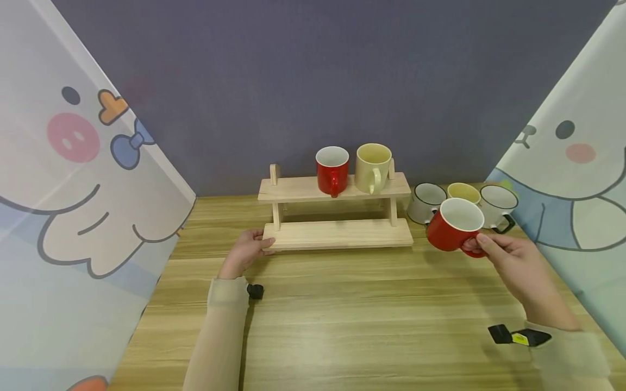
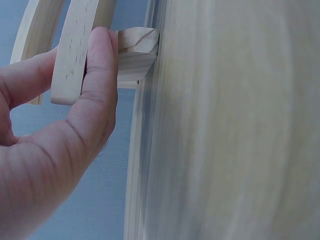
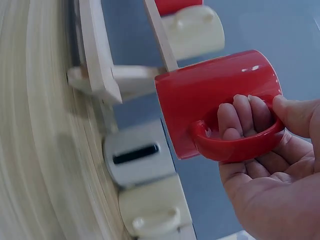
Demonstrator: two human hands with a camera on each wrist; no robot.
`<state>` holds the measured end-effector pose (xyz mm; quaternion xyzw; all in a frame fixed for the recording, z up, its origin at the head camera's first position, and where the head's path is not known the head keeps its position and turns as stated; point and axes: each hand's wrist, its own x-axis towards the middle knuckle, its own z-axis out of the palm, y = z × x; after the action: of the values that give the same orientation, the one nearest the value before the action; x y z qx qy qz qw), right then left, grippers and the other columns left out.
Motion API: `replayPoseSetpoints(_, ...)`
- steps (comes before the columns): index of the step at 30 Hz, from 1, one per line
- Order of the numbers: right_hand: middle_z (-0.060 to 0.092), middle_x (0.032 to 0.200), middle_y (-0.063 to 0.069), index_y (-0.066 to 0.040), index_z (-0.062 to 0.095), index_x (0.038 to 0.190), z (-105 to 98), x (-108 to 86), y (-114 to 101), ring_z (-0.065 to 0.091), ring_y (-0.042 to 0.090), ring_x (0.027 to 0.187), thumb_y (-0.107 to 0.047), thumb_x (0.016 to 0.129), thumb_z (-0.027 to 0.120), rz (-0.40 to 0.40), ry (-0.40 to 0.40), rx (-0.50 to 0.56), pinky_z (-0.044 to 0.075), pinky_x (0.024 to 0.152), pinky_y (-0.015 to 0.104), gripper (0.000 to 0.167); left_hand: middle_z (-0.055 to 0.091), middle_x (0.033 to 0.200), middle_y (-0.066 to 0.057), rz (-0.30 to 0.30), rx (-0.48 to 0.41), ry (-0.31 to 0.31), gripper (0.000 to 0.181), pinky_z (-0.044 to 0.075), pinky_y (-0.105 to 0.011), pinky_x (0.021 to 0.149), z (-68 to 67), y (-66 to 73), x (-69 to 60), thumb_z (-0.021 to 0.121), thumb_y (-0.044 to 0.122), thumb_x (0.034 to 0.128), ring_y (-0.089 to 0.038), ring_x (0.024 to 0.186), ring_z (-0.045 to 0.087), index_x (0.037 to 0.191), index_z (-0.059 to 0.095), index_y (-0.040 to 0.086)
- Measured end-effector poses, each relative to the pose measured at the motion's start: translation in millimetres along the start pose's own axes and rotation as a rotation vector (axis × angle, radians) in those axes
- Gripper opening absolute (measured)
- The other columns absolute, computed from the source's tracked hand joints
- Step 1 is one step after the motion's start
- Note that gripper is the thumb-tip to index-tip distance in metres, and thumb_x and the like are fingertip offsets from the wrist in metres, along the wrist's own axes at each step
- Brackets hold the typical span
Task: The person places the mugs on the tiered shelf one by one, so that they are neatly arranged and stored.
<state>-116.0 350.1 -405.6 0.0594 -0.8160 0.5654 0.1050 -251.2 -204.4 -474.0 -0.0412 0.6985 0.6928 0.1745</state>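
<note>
A two-tier wooden shelf rack (image 1: 337,236) stands on the table. My left hand (image 1: 246,250) pinches the left end of its lower board (image 2: 70,60) between thumb and fingers. At the right, my right hand (image 1: 525,266) holds a red mug (image 1: 447,231) by its handle, with fingers through the loop in the right wrist view. This mug, white inside, is up in the air with its opening upward. On the rack's upper board sit another red mug (image 1: 325,176) and a pale yellow mug (image 1: 364,168), side by side, handles toward me.
Right of the rack stand a white mug with a dark rim (image 1: 418,210), a yellow mug (image 1: 463,190) partly hidden by the held mug, and a second dark-rimmed white mug (image 1: 491,209). A grey wall (image 1: 293,81) rises behind; cartoon-printed panels (image 1: 98,217) flank the wooden table (image 1: 342,315).
</note>
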Motion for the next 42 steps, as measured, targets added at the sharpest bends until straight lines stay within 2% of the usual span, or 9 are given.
replayPoseSetpoints(6, 0.075, 0.097, 0.011, 0.018, 0.068, 0.104, 25.1, 7.8, -9.0, 0.070, 0.012, 0.092, -0.006, 0.106, 0.056, -0.014, -0.080, 0.086, 0.057, 0.083, 0.016, 0.027, 0.037, 0.141, -0.035, 0.003, 0.001, -0.010, 0.066, 0.057, -0.042, 0.096, -1.0, -0.1, 1.7, 0.057, -0.002, 0.1035, -0.044, 0.128, 0.045, 0.152, 0.016, -0.019)
replayPoseSetpoints(17, 0.075, 0.094, 0.013, 0.016, 0.069, 0.102, 66.8, 21.6, -30.8, 0.070, 0.012, 0.090, -0.006, 0.106, 0.057, -0.033, -0.157, 0.069, 0.058, 0.081, 0.019, 0.026, 0.036, 0.142, -0.035, 0.006, 0.007, -0.016, 0.065, 0.057, -0.042, 0.096, -0.5, 0.5, -0.5, 0.057, -0.002, 0.1036, -0.044, 0.130, 0.044, 0.152, 0.016, -0.018)
replayPoseSetpoints(24, 0.074, 0.096, 0.017, 0.014, 0.071, 0.104, 96.3, 31.2, -37.8, 0.069, 0.017, 0.090, -0.007, 0.106, 0.056, -0.027, -0.238, 0.128, 0.060, 0.081, 0.025, 0.026, 0.034, 0.143, -0.035, 0.009, 0.006, -0.019, 0.067, 0.056, -0.043, 0.097, -1.0, 0.0, 1.1, 0.056, -0.002, 0.1039, -0.044, 0.130, 0.044, 0.153, 0.014, -0.018)
replayPoseSetpoints(32, 0.072, 0.093, 0.019, 0.013, 0.072, 0.099, 136.6, 41.7, -49.0, 0.069, 0.019, 0.088, -0.004, 0.104, 0.058, -0.019, -0.319, 0.186, 0.061, 0.081, 0.029, 0.022, 0.038, 0.139, -0.036, 0.025, 0.012, -0.026, 0.061, 0.054, -0.047, 0.100, -1.5, -1.5, 2.6, 0.056, -0.001, 0.1044, -0.045, 0.126, 0.046, 0.150, 0.019, -0.020)
replayPoseSetpoints(39, 0.073, 0.090, 0.017, 0.010, 0.074, 0.097, 172.7, 49.7, -62.1, 0.068, 0.021, 0.089, -0.005, 0.103, 0.062, -0.003, -0.347, 0.213, 0.060, 0.083, 0.029, 0.021, 0.043, 0.135, -0.034, 0.028, 0.027, -0.015, 0.059, 0.056, -0.046, 0.097, -0.2, 0.0, 0.7, 0.057, -0.001, 0.1039, -0.045, 0.123, 0.050, 0.149, 0.025, -0.020)
replayPoseSetpoints(42, 0.073, 0.089, 0.016, 0.010, 0.074, 0.098, 189.2, 52.7, -69.2, 0.069, 0.023, 0.090, -0.005, 0.103, 0.062, -0.011, -0.347, 0.231, 0.060, 0.084, 0.032, 0.020, 0.042, 0.136, -0.035, 0.025, 0.028, -0.015, 0.060, 0.056, -0.046, 0.097, -0.5, 0.1, -0.5, 0.057, 0.000, 0.1040, -0.046, 0.125, 0.048, 0.150, 0.022, -0.020)
